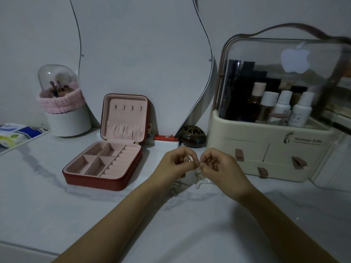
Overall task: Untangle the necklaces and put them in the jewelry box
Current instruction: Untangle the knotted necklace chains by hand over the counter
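My left hand [177,162] and my right hand [218,165] meet fingertip to fingertip above the white marble table, both pinching the thin tangled necklaces [197,179]. The chains hang down from my fingers and pool on the table below, partly hidden by my hands. A red jewelry box [100,180] with a pink lining stands open to the left of my hands. Its compartments hold nothing and its lid leans back against the mirror.
A cream cosmetics organiser [266,149] with bottles and drawers stands close on the right. A dark round burner [192,136] and a red lighter [165,138] sit behind my hands. At the back left are a brush holder [66,118] and packets [13,135]. A curved mirror [142,54] leans on the wall.
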